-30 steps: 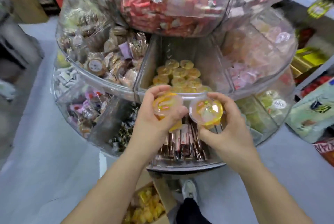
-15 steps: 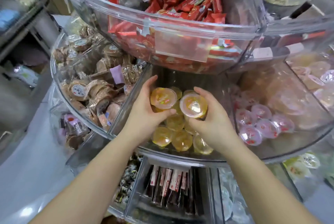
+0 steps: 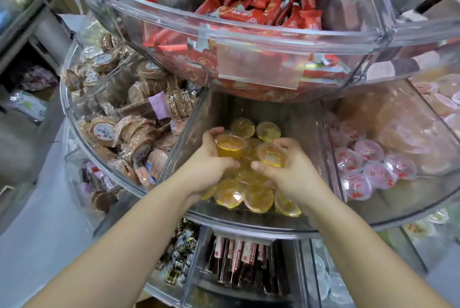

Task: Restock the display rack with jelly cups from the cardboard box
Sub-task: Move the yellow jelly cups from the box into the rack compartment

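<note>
Left hand [image 3: 206, 165] grips one jelly cup [image 3: 230, 147], right hand [image 3: 291, 170] grips another [image 3: 271, 154], both low over the yellow pile in the rack's middle bin [image 3: 249, 223]; release gently, lids up

Red snack packets [image 3: 268, 6] fill the top tier's clear bin, some standing on end, and a blank clear label holder [image 3: 258, 68] hangs on that bin's front wall. In the middle tier, brown round cakes in clear wrappers [image 3: 129, 128] are heaped in the left compartment with a pale purple tag [image 3: 159, 106] among them, and pink-lidded cups [image 3: 368, 170] lie in the right compartment. Below, dark stick packets with red-and-white ends [image 3: 239, 258] stand side by side, with small black-and-yellow wrapped sweets [image 3: 179, 258] in the compartment just left of them.
</note>
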